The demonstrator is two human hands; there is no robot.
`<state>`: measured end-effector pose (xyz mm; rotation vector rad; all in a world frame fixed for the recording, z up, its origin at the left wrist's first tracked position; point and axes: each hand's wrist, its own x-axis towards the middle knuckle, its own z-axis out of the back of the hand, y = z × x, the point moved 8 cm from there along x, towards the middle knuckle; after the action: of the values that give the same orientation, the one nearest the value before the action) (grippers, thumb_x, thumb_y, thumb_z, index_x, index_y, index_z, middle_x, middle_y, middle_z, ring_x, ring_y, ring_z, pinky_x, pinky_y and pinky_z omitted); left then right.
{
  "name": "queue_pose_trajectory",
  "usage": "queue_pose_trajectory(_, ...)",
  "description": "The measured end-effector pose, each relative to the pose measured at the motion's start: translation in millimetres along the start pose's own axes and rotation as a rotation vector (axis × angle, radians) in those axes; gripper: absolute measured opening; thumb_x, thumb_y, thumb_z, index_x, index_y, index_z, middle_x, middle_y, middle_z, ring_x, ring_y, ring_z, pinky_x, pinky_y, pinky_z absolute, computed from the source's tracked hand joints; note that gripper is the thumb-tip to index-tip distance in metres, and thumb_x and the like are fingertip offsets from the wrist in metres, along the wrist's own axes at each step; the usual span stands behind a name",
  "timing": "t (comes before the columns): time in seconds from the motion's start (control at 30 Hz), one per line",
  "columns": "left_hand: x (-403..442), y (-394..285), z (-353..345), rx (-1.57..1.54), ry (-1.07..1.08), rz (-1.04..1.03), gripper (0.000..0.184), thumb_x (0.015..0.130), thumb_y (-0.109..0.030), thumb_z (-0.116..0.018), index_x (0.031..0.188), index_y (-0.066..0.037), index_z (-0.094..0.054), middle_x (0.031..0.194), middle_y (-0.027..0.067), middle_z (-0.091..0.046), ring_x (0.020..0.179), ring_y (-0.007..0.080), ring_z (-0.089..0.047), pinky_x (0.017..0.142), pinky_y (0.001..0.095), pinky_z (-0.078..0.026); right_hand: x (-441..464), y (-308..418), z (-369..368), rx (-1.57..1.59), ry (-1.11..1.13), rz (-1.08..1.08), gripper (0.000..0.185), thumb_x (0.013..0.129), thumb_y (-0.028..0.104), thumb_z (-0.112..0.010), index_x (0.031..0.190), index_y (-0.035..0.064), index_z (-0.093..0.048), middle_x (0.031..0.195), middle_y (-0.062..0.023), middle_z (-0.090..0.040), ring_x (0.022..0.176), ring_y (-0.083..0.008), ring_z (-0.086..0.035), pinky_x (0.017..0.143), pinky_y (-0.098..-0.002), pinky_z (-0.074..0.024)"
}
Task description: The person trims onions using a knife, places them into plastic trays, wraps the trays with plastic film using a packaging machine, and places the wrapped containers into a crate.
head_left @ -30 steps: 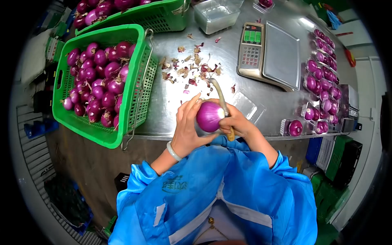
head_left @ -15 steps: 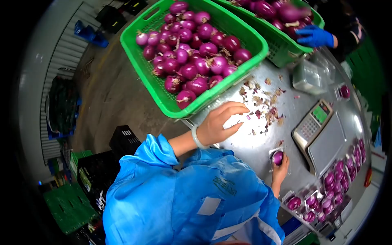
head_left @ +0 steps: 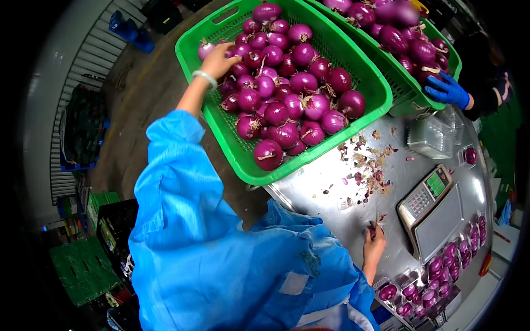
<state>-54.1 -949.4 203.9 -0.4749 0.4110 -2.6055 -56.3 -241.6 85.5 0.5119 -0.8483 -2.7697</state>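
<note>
My left hand (head_left: pixel 220 62), with a pale bangle at the wrist, reaches over the far left rim of the green basket (head_left: pixel 234 164). Its fingers are on the red onions (head_left: pixel 265 86) near the basket's left corner; what they hold, if anything, is hidden. On the metal table, my right hand (head_left: pixel 374 243) is closed round a small purple onion (head_left: pixel 371 231), mostly covered by the fingers. Dry skins and root scraps (head_left: pixel 367 171) lie scattered between the basket and my right hand.
A second green basket (head_left: pixel 386 69) of onions stands behind, with another person's blue-gloved hand (head_left: pixel 448 91) at its edge. Clear trays (head_left: pixel 430 138) are stacked near a scale (head_left: pixel 425 198). Packed onions (head_left: pixel 436 276) line the table's right side.
My left hand has moved from above the table into the left part of the onion basket. My right hand stays low over the table, its fingers now covering more of the onion.
</note>
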Motion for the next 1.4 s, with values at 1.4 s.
queue_pose_trajectory(1.4, -272, -368, -56, -1.556, 1.005, 0.380, 0.088, 0.067, -0.029, -0.080, 0.140, -0.005, -0.037, 0.128, 0.0130, -0.054, 0.119, 0.0246, -0.057, 0.105, 0.0387, -0.046, -50, 173, 78, -0.286, -0.391, 0.815, 0.063, 0.074, 0.011, -0.065, 0.136, 0.0190, -0.059, 0.107, -0.0029, -0.064, 0.070, -0.0130, -0.062, 0.056, -0.0265, -0.0531)
